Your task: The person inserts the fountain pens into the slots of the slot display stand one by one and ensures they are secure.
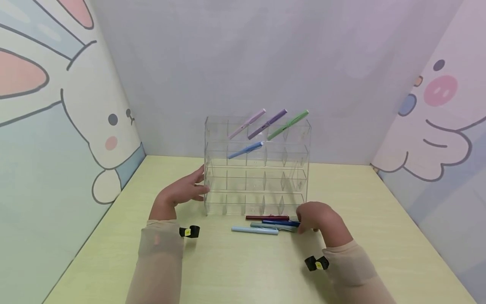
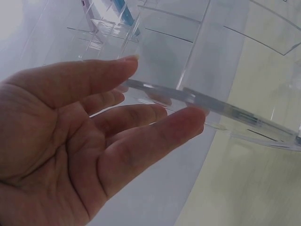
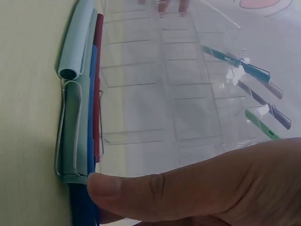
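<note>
A clear acrylic rack [image 1: 256, 192] stands upright on the table. My left hand [image 1: 186, 189] touches its left side with spread fingers; the left wrist view has the fingertips of that hand [image 2: 94, 132] against the panel edge. In front of the rack's lower right lie a maroon pen [image 1: 265, 218], a dark blue pen [image 1: 279, 222], a grey-green pen [image 1: 262, 226] and a light blue pen [image 1: 254, 230]. At their right end my right hand [image 1: 317, 217] pinches the dark blue pen [image 3: 81, 202], its thumb [image 3: 108, 188] visible and other fingers mostly hidden.
Pink [image 1: 247, 123], purple [image 1: 267, 124] and green [image 1: 287, 125] pens lean in the rack's top row, with a blue pen [image 1: 245, 150] in the row below. A brown tip [image 1: 315, 230] shows beside my right hand. Cartoon-printed walls surround the table [image 1: 235, 270].
</note>
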`<state>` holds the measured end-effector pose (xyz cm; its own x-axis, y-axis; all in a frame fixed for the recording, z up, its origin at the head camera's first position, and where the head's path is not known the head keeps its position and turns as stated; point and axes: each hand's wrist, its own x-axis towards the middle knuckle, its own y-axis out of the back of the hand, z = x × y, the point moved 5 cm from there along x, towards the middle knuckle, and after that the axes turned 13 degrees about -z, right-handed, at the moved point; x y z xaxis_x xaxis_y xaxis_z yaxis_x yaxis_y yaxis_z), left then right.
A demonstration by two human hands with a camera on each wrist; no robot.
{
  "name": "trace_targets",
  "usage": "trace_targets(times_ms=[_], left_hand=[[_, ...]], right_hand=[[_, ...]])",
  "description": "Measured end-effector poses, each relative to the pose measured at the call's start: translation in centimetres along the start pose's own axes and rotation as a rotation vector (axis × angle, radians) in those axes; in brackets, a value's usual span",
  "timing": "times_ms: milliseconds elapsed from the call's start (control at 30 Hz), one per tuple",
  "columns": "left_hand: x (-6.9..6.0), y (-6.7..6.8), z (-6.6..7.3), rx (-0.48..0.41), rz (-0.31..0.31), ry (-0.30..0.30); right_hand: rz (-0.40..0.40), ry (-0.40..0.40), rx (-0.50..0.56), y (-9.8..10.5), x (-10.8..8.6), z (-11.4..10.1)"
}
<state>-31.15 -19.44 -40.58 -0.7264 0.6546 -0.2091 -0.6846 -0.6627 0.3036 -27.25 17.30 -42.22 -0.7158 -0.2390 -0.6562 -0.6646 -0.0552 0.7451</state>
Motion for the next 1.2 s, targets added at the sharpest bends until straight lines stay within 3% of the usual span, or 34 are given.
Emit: trace_targets(times_ms=[233,433,733,967,1100,1200], left_hand=[[0.0,0.0,-0.1,-0.003,-0.009,0.001],[-0.1,0.0,-0.2,-0.002,-0.012,0.012],[0.0,-0.1,-0.2,-0.007,-0.011,-0.003],[0.0,-0.1,0.0,-0.009,-0.014,-0.026],[-0.1,-0.2,0.2,-0.005,-0.014,-0.019],[-0.2,-0.2,0.3,-0.006,-0.014,-0.015]], right_hand=[[-0.023,0.011,-0.061,-1.2,1.0,-0.8],[-0.027,0.028,-0.042,-1.0,0.6,-0.8],[-0.023,0.096,0.130,0.1,-0.8,0.4],[0.047,0.209,0.240,1.5,-1.8,0.3],[0.105,0.330,0.298,2.5,-2.1,0.0],[0.192,0.429,0.320,3.2,-2.3,-0.3]])
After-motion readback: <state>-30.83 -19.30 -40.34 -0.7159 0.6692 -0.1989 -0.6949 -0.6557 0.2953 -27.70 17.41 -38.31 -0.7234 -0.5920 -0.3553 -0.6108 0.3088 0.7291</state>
